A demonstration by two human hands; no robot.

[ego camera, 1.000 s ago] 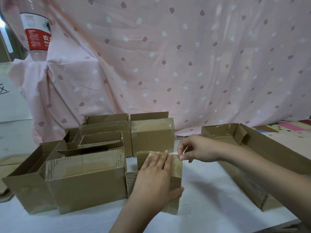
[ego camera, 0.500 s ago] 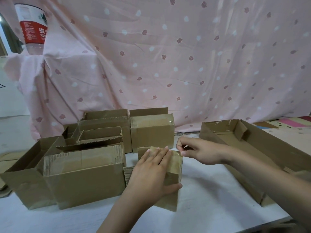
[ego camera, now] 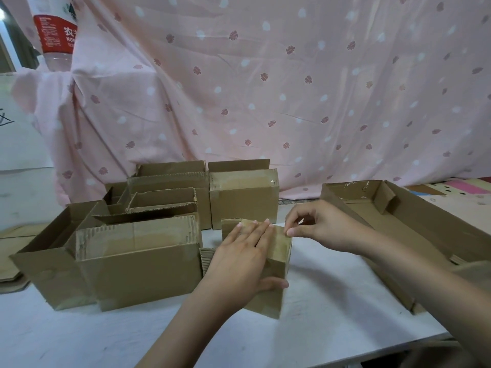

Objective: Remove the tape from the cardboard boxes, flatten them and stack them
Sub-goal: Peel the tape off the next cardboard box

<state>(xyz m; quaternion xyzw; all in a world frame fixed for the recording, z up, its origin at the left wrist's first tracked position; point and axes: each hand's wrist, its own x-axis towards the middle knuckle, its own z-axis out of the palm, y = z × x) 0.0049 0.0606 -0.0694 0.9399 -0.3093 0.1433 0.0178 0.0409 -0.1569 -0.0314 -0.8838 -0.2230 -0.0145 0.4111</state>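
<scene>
A small brown cardboard box is sat near the front middle of the white table, closed up, with a strip of clear-ish tape along its top. It's pinned down by the left hand: fingers laid straight and flat across the top, thumb hooked round the near side. The box's far right top corner is being picked at by the right hand, thumb and forefinger pinched together right at that edge; whether any tape is actually caught between them can't be told.

Going left to right: a water bottle is perched top left, a cluster of bigger boxes is crowded right up against the small one, the pink patterned sheet is hung behind everything, and a long open tray box is parked just beside the right forearm.
</scene>
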